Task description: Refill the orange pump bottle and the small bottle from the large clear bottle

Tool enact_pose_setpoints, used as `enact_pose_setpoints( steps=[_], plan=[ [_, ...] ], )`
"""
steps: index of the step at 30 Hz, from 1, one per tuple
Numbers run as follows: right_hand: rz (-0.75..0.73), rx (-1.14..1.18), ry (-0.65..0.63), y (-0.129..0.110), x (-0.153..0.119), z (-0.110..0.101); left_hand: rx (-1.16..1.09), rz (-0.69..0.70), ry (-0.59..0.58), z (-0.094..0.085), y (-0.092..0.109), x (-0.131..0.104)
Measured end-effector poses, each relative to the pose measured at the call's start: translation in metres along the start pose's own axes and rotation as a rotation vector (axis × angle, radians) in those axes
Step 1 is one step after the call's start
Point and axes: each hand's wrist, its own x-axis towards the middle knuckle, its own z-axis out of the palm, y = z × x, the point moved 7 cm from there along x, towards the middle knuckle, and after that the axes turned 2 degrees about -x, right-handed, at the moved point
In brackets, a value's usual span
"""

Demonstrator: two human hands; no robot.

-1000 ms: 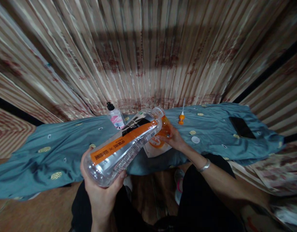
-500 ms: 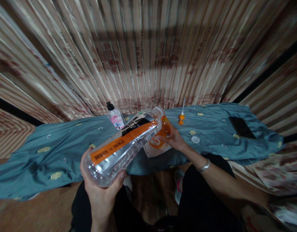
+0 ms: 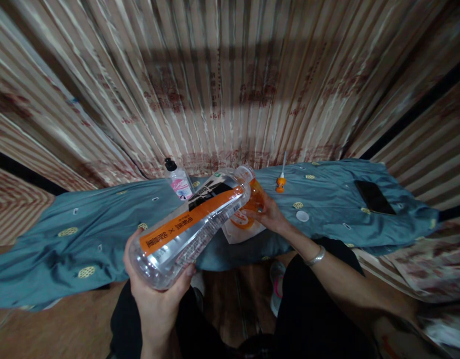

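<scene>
My left hand point(image 3: 158, 299) is wrapped round the base of a large clear plastic bottle point(image 3: 194, 227) with an orange and black label. The bottle is tilted, its neck pointing up and to the right, its mouth by the top of an orange bottle point(image 3: 256, 197). My right hand point(image 3: 270, 214) is closed round that orange bottle, whose front is partly hidden behind the clear one. Below them lies a white sheet or bag point(image 3: 237, 234) with an orange print. An orange pump head point(image 3: 280, 184) with a white tube stands behind my right hand. Whether liquid is flowing I cannot tell.
A clear pump bottle with a black top point(image 3: 180, 183) stands at the back left. A white round cap point(image 3: 302, 216) and a dark phone point(image 3: 375, 197) lie to the right on the teal patterned cloth point(image 3: 113, 214). A pleated curtain point(image 3: 230, 89) hangs close behind.
</scene>
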Motion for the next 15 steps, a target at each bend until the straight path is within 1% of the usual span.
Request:
enact_pose_setpoints(
  steps=[4,10,15],
  plan=[
    [0.000,0.006,-0.010,-0.0029,-0.0002,0.0016,-0.002,0.022,-0.003,0.0010,0.0019,0.0002],
    [0.020,-0.020,0.031,-0.0019,-0.0004,-0.0018,0.010,0.044,-0.002,0.0026,0.0048,0.0011],
    [0.017,-0.037,0.022,-0.0005,-0.0006,-0.0028,0.022,0.003,-0.007,0.0015,0.0024,0.0006]
  ],
)
